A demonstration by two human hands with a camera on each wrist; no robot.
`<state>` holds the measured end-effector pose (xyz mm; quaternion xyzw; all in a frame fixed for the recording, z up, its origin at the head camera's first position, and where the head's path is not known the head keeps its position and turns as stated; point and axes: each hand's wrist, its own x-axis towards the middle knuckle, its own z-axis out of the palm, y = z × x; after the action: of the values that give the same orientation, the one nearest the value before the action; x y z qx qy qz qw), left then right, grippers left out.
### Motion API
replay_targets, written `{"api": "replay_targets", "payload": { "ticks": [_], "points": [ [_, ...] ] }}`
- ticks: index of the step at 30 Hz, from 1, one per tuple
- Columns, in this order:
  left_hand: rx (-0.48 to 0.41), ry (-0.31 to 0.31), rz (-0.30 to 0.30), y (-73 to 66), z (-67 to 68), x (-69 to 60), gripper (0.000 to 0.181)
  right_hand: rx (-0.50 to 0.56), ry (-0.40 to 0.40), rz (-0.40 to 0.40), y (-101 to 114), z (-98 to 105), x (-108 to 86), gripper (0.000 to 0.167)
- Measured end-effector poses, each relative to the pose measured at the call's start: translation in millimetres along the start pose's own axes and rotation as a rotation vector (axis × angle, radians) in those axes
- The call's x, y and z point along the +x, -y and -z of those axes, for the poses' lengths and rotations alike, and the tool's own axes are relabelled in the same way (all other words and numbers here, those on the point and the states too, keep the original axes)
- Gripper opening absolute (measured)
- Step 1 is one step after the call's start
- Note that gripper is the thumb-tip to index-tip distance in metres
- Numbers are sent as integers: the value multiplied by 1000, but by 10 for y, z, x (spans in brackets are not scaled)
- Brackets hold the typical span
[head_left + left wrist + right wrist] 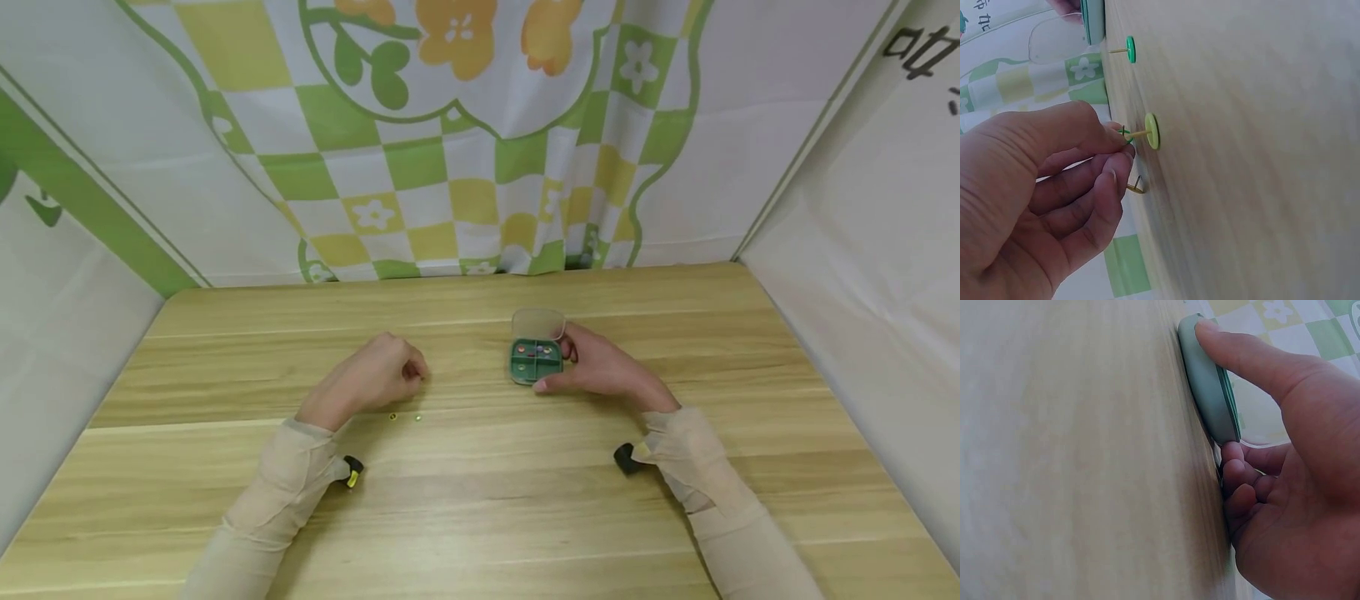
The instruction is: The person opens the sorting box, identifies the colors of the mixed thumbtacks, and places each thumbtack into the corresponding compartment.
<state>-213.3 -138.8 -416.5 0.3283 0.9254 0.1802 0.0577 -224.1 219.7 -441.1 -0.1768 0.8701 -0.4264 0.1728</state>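
Observation:
My left hand (378, 371) hovers low over the table, its thumb and forefinger pinching a small green-rimmed thumbtack (1124, 133). Beside those fingertips a yellow thumbtack (1152, 131) stands point up on the wood, and a green thumbtack (1131, 50) stands farther off. A gold-coloured thumbtack (1136, 189) shows tilted just past the curled fingers. On the right, a small green compartment box (536, 372) lies with its clear lid (537, 324) raised; several coloured tacks sit in its compartments. My right hand (600, 367) grips the box's right side between thumb and fingers.
The wood-grain table (480, 517) reaches back to a patterned curtain (420, 167), with white cloth walls at left and right. A black wrist device (628, 458) is at the right sleeve and another (351, 472) at the left sleeve.

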Motion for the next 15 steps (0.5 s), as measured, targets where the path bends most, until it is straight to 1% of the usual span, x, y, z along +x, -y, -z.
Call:
{"api": "replay_targets", "payload": {
  "ticks": [7, 15],
  "points": [
    [-15, 4, 16, -29, 17, 5, 19, 9, -1, 7, 12, -2, 0, 62],
    [4, -4, -27, -90, 21, 46, 24, 5, 1, 0, -2, -6, 1, 64]
  ]
}}
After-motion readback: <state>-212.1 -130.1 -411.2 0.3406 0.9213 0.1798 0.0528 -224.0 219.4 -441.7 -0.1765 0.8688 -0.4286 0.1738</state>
